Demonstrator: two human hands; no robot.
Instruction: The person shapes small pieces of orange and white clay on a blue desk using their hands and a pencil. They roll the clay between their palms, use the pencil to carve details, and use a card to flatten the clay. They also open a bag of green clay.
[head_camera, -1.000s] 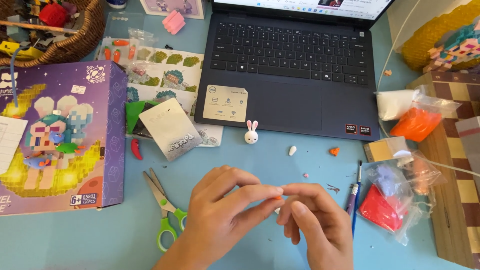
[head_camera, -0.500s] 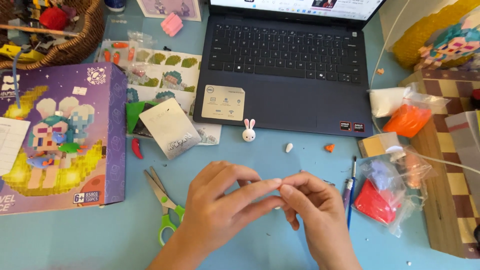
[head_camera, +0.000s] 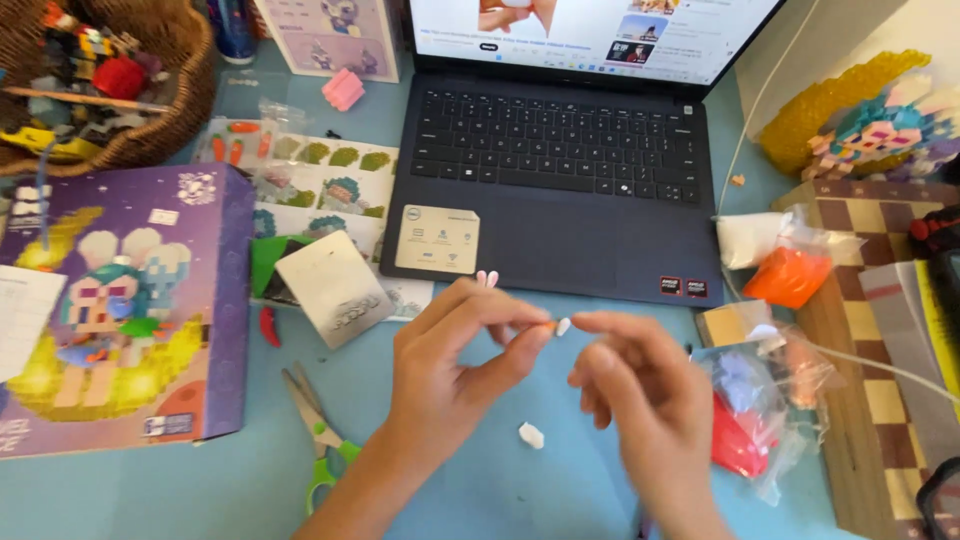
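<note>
Two hands meet above the blue worktop (head_camera: 120, 500), in front of the open laptop (head_camera: 560, 210). The left hand (head_camera: 450, 370) pinches a tiny orange piece (head_camera: 547, 324) between thumb and forefinger, its other fingers curled under; the grip is narrow and closed on the piece. The right hand (head_camera: 640, 400) brings a small white piece (head_camera: 563, 326) up against it at the tip of its forefinger, though motion blur hides exactly how that piece is held and whether this hand is truly closed on it. Both pieces sit at the gap between the two fingertips, raised clear of the worktop, apparently so that they can be seen and aligned at close range.

The white piece looks slightly elongated, its long axis tilted from lower left to upper right and directed toward the orange piece; at this size, finer orientation cannot be told. The two pieces appear touching or just apart.

Another white piece (head_camera: 530, 435) lies loose on the worktop below the hands. Green-handled scissors (head_camera: 318, 440) lie to the left, beside a purple building-block box (head_camera: 120, 310). Clear bags of red and orange parts (head_camera: 750, 430) rest to the right, near at hand. Two pink ears of a small figure (head_camera: 487, 278) show just behind the left hand.
</note>
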